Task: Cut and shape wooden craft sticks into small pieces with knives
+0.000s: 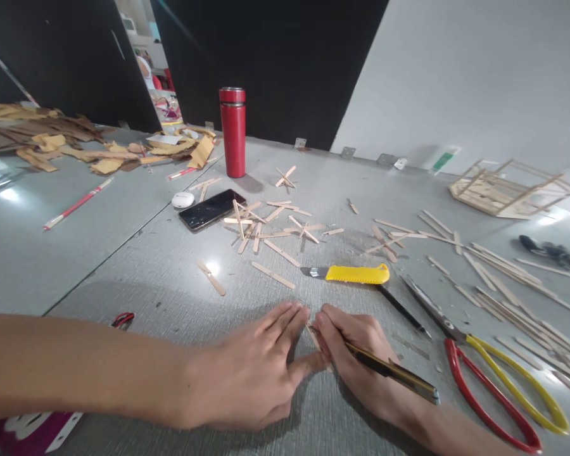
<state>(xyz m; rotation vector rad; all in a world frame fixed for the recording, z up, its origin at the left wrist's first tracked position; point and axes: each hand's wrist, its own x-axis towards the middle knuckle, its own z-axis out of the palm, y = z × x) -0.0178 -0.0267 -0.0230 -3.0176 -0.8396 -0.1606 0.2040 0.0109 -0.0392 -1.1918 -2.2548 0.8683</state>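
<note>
A short wooden craft stick [313, 337] lies on the grey table between my two hands, partly covered by fingers. My left hand [266, 364] presses it down, fingertips at its far end and thumb near its close end. In my right hand [356, 345] is a slim black-and-gold cutter knife [394, 372], gripped like a pen; its tip meets the stick, but the fingers hide the blade. Just beyond my hands lie loose craft sticks [273, 275] and a yellow utility knife [356, 273] with its blade out.
Red-and-yellow scissors [460, 339] and a black pen [403, 310] lie at right, near long wooden strips [508, 297]. Further back are a phone [211, 210], a white earbud case [183, 200], a red flask [234, 133], a wooden frame model [513, 190] and torn cardboard [52, 136].
</note>
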